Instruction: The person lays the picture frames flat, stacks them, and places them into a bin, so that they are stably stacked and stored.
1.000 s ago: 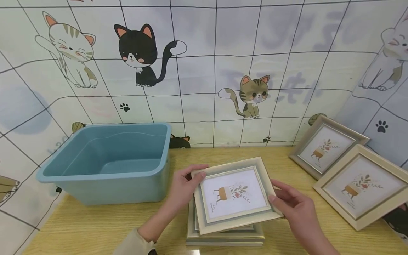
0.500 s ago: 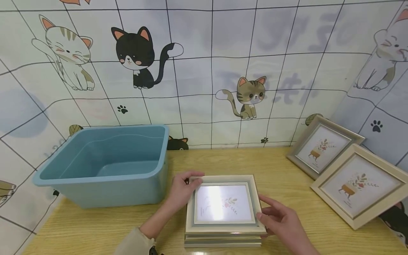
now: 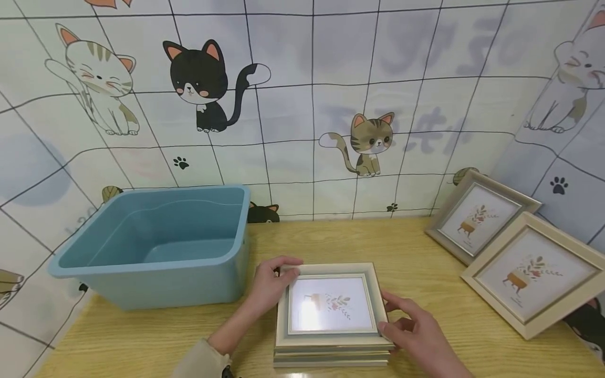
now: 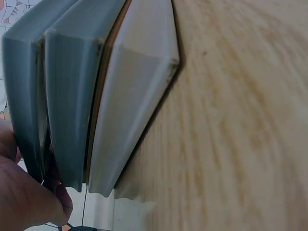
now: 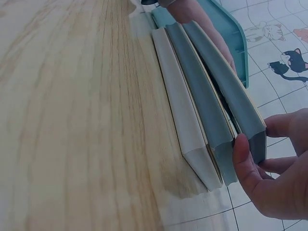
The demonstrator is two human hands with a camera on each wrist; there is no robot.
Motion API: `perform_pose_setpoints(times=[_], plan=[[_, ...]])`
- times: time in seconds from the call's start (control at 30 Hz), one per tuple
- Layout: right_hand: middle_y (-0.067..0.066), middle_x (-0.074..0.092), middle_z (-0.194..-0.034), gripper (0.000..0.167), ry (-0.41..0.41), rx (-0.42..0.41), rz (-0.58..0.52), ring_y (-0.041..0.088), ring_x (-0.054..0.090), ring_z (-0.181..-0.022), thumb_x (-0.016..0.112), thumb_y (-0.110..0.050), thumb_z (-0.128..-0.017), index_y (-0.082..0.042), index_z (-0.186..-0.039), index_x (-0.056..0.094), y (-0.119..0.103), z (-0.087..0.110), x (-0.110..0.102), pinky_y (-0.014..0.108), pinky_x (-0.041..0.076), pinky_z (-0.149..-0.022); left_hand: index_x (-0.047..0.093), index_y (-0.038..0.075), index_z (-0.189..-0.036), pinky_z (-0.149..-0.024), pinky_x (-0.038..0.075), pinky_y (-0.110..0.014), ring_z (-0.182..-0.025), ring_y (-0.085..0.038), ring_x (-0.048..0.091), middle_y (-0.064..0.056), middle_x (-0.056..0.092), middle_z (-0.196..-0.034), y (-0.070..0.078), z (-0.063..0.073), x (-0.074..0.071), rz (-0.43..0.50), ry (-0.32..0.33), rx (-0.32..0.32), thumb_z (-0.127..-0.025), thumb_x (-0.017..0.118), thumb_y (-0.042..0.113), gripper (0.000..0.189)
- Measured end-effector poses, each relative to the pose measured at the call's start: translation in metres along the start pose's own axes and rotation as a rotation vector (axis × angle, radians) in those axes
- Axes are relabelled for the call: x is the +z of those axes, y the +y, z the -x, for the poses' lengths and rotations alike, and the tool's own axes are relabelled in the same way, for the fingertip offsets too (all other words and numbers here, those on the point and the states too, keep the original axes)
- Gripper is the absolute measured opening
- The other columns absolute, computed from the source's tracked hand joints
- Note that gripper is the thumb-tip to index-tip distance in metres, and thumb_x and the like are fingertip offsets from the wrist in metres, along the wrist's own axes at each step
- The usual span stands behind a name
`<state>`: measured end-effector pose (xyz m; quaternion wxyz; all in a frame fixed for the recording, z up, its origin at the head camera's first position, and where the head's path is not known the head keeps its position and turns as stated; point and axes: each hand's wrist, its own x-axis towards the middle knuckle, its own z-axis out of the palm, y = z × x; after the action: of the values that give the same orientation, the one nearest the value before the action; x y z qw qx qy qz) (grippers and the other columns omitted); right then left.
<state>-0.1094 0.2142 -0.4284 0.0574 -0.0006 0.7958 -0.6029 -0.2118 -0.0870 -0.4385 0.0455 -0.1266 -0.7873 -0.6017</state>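
Observation:
In the head view a cream and blue-grey picture frame lies face up on top of a small stack. My left hand pinches its upper left side, thumb on the face. On the opposite side, my right hand holds the lower right edge between thumb and fingers. Beneath it are a second blue-grey frame and a pale one resting on the table, seen in the right wrist view. A narrow dark gap shows between the top frame and the one below in the left wrist view.
A blue plastic tub stands to the left of the stack. At the right, a silvery frame and a larger cream frame lean against the wall. Cat-patterned sheeting covers the wall behind the wooden table.
The top frame was held tilted above the stack; both hands have lowered it flat and squared it over the others. Only a slight shift shows in the last half second.

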Motion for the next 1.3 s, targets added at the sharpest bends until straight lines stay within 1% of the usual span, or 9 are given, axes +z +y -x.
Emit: perform_pose_setpoints(times=[0.03, 0.2, 0.37, 0.57, 0.7, 0.87, 0.97, 1.13, 1.3], plan=[[0.022, 0.053, -0.126, 0.065, 0.0, 0.0, 0.007, 0.018, 0.066, -0.077, 0.073, -0.001, -0.091, 0.007, -0.15, 0.045, 0.0, 0.0, 0.0, 0.039, 0.058, -0.058, 0.079, 0.005, -0.109, -0.057, 0.037, -0.025, -0.061, -0.009, 0.038, -0.007, 0.072, -0.113, 0.0, 0.0, -0.001, -0.001, -0.006, -0.003, -0.094, 0.072, 0.003, 0.017], [0.02, 0.057, -0.128, 0.065, 0.013, 0.016, 0.086, 0.018, 0.065, -0.079, 0.077, -0.005, -0.089, 0.005, -0.147, 0.05, 0.0, -0.001, 0.0, 0.035, 0.057, -0.059, 0.079, 0.006, -0.11, -0.058, 0.037, -0.025, -0.064, -0.011, 0.039, -0.008, 0.072, -0.113, 0.0, 0.001, -0.003, -0.018, -0.022, 0.002, -0.094, 0.071, 0.003, 0.017], [0.019, 0.059, -0.13, 0.066, 0.0, 0.022, 0.155, 0.017, 0.063, -0.079, 0.079, -0.008, -0.088, 0.005, -0.146, 0.051, 0.002, -0.002, 0.0, 0.032, 0.055, -0.058, 0.078, 0.005, -0.11, -0.06, 0.039, -0.025, -0.074, -0.015, 0.045, -0.01, 0.071, -0.119, -0.004, 0.002, -0.002, -0.046, -0.031, 0.0, -0.095, 0.07, 0.003, 0.017], [0.021, 0.057, -0.132, 0.068, -0.033, 0.011, 0.155, 0.019, 0.063, -0.079, 0.078, -0.009, -0.089, 0.007, -0.148, 0.048, 0.004, -0.003, 0.0, 0.032, 0.056, -0.06, 0.078, 0.004, -0.109, -0.068, 0.043, -0.026, -0.09, -0.021, 0.051, -0.011, 0.071, -0.12, -0.008, 0.002, -0.003, -0.063, -0.037, 0.006, -0.095, 0.069, 0.002, 0.017], [0.022, 0.055, -0.133, 0.069, -0.055, 0.006, 0.149, 0.02, 0.062, -0.08, 0.077, -0.01, -0.091, 0.007, -0.15, 0.045, 0.007, -0.004, 0.0, 0.033, 0.057, -0.061, 0.078, 0.006, -0.11, -0.073, 0.045, -0.027, -0.096, -0.022, 0.052, -0.011, 0.07, -0.122, -0.008, 0.002, -0.003, -0.056, -0.046, -0.023, -0.096, 0.069, 0.003, 0.017], [0.026, 0.05, -0.133, 0.07, -0.112, -0.057, 0.108, 0.016, 0.063, -0.081, 0.073, -0.01, -0.095, 0.009, -0.153, 0.038, 0.013, -0.004, -0.002, 0.035, 0.058, -0.06, 0.079, 0.006, -0.11, -0.083, 0.046, -0.031, -0.106, -0.023, 0.055, -0.009, 0.071, -0.12, -0.01, 0.001, -0.004, -0.046, -0.052, -0.046, -0.095, 0.07, 0.004, 0.018], [0.027, 0.05, -0.132, 0.069, -0.13, -0.088, 0.097, 0.014, 0.063, -0.08, 0.071, -0.011, -0.097, 0.009, -0.153, 0.036, 0.015, -0.003, -0.003, 0.035, 0.058, -0.061, 0.079, 0.006, -0.11, -0.088, 0.047, -0.035, -0.112, -0.024, 0.056, -0.008, 0.072, -0.12, -0.01, 0.0, -0.005, -0.043, -0.053, -0.054, -0.095, 0.07, 0.005, 0.018], [0.023, 0.053, -0.13, 0.068, -0.113, -0.109, 0.143, 0.013, 0.063, -0.08, 0.072, -0.012, -0.097, 0.008, -0.153, 0.039, 0.015, -0.003, -0.004, 0.03, 0.056, -0.069, 0.079, 0.007, -0.11, -0.085, 0.046, -0.035, -0.108, -0.023, 0.055, -0.007, 0.071, -0.12, -0.01, -0.001, -0.006, -0.04, -0.056, -0.067, -0.095, 0.07, 0.007, 0.017], [0.02, 0.055, -0.13, 0.067, -0.097, -0.084, 0.164, 0.013, 0.063, -0.082, 0.073, -0.013, -0.095, 0.004, -0.152, 0.042, 0.014, -0.003, -0.005, 0.028, 0.054, -0.074, 0.079, 0.008, -0.109, -0.084, 0.046, -0.035, -0.105, -0.022, 0.054, -0.007, 0.071, -0.12, -0.01, -0.001, -0.005, -0.039, -0.058, -0.072, -0.095, 0.07, 0.007, 0.017]])
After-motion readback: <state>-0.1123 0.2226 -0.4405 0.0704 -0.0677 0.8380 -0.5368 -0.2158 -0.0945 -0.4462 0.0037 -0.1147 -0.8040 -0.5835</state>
